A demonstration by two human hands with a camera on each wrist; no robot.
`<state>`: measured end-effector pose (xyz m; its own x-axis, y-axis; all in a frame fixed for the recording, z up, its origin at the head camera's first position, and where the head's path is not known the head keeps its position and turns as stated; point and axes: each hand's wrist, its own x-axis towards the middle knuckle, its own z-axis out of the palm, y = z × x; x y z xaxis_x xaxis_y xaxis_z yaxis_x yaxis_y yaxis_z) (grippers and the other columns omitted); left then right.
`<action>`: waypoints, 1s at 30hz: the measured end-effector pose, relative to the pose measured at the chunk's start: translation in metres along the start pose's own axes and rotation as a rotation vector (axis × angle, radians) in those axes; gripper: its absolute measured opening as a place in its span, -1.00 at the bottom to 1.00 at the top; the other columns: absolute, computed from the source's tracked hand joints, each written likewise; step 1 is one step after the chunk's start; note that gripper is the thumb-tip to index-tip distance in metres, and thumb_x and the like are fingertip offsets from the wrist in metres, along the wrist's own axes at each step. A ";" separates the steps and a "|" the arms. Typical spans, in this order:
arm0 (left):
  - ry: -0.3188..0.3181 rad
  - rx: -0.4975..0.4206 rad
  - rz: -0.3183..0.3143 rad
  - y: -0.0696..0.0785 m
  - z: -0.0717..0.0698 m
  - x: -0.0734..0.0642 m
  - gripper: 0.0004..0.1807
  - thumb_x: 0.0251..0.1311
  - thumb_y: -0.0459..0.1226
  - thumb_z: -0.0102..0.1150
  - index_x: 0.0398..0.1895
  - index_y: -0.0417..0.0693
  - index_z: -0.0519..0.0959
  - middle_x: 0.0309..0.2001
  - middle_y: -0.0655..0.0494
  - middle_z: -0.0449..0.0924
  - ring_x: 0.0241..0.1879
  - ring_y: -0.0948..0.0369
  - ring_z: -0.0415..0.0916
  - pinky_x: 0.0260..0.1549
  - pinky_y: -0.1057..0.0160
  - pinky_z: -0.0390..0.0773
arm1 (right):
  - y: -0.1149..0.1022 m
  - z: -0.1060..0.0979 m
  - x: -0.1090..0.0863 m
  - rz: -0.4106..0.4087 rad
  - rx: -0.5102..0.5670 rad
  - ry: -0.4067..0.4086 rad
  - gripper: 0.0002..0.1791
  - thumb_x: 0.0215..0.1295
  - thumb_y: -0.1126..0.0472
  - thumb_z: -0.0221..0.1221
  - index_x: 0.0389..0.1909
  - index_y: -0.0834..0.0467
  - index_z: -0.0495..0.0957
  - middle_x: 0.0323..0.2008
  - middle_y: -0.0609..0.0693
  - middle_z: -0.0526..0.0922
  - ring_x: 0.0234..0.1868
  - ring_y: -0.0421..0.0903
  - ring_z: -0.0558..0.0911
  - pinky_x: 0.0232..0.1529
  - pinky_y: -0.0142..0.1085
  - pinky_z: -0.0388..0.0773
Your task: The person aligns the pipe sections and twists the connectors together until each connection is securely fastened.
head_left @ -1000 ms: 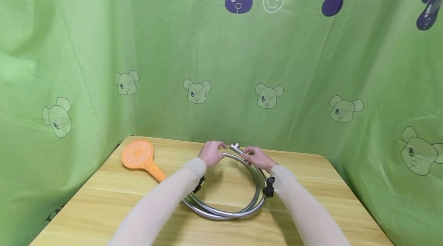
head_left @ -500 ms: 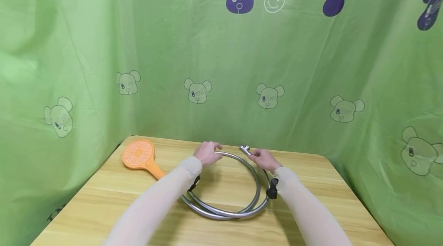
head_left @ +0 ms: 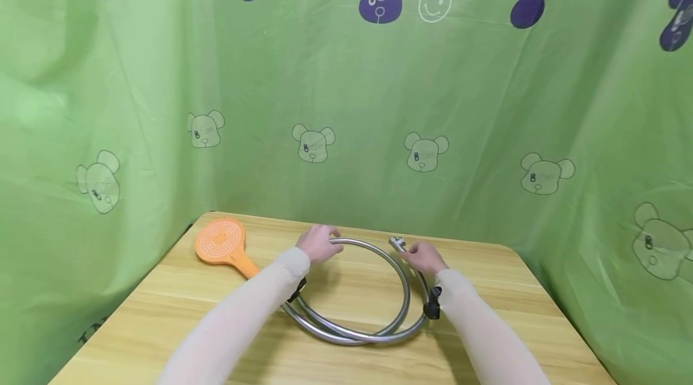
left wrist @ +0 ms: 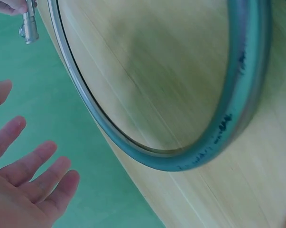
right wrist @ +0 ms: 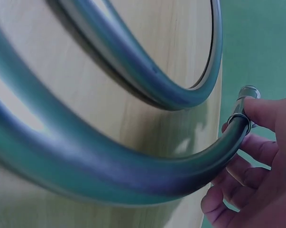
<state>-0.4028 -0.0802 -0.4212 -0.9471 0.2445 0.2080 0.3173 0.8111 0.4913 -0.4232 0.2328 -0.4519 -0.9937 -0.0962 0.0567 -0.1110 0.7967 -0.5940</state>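
My right hand (head_left: 425, 257) pinches the metal end fitting (head_left: 397, 243) of a silver shower hose between thumb and fingers. In the right wrist view the thumb presses the fitting (right wrist: 238, 109) where the hose (right wrist: 147, 178) joins it. The hose lies in loops on the table. Near the far left part of the loop, my left hand (head_left: 318, 244) hovers; the left wrist view shows its fingers (left wrist: 38, 161) spread and apart from the hose (left wrist: 166, 161). An orange shower head (head_left: 221, 242) lies at the left, its holed face up, the handle's lower end hidden by my left sleeve.
The wooden table (head_left: 487, 313) ends at the back against a green curtain (head_left: 357, 192) printed with bear shapes. The curtain also hangs at both sides. A black wrist camera (head_left: 432, 303) sits by the hose's right side.
My right hand has moved right and slightly nearer with the hose's end fitting, widening the gap between the hands. The left hand has shifted slightly left. The shower head stays on the table.
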 end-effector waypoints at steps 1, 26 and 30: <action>0.004 0.005 -0.001 -0.001 0.000 0.000 -0.56 0.20 -0.03 0.33 0.12 0.06 0.65 0.09 -0.02 0.67 -0.13 0.11 0.58 -0.27 0.17 0.55 | 0.001 0.000 0.000 0.002 -0.008 0.002 -0.63 0.38 0.05 0.18 -0.44 0.30 0.57 -0.61 -0.06 0.42 -0.54 -0.12 0.39 -0.53 -0.32 0.37; -0.009 -0.020 0.012 -0.012 0.003 -0.016 -0.48 0.20 -0.08 0.32 0.22 -0.02 0.59 0.17 -0.18 0.62 -0.02 -0.02 0.62 0.00 -0.06 0.61 | 0.017 0.006 0.000 0.052 -0.175 0.030 -0.64 0.27 0.00 0.29 -0.61 0.14 0.55 -0.66 -0.09 0.41 -0.59 -0.14 0.37 -0.57 -0.34 0.29; -0.016 0.000 0.018 -0.013 0.003 -0.018 -0.44 0.20 -0.04 0.31 0.26 0.02 0.56 0.24 -0.11 0.59 0.13 -0.06 0.58 0.11 -0.08 0.58 | 0.010 0.001 -0.006 0.028 -0.237 0.055 -0.65 0.29 -0.05 0.27 -0.42 0.18 0.64 -0.52 -0.02 0.57 -0.50 -0.09 0.48 -0.52 -0.28 0.37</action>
